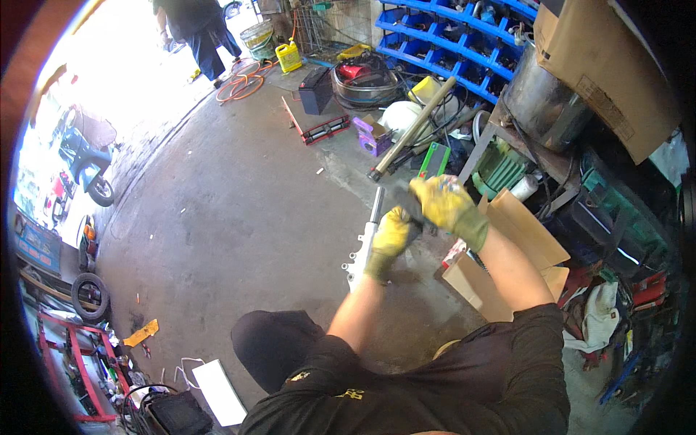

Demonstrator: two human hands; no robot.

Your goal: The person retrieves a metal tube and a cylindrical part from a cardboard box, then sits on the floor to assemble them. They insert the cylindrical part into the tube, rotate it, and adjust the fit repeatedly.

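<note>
- Your left hand (391, 243), in a yellow glove, is wrapped around the silver fork leg (365, 243) at frame centre, standing upright above the concrete floor (232, 217).
- Your right hand (448, 206), also gloved, is closed on a dark tool (407, 204) just above the left hand.
- Cardboard boxes (507, 254) lie right of centre.

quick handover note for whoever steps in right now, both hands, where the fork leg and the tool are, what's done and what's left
Left hand, in a yellow glove, grips the upper part of the silver fork leg, which stands roughly upright on the concrete floor.
Right hand, also gloved, holds a dark tool just above the left hand, near the chrome tube at the top of the leg.
A second fork tube lies on the floor behind; an open cardboard box sits to the right.
Done: leg is off the bike and in hand.
Left: whatever the tool is working on at the top; the contact point is hidden, so check it first.
</note>
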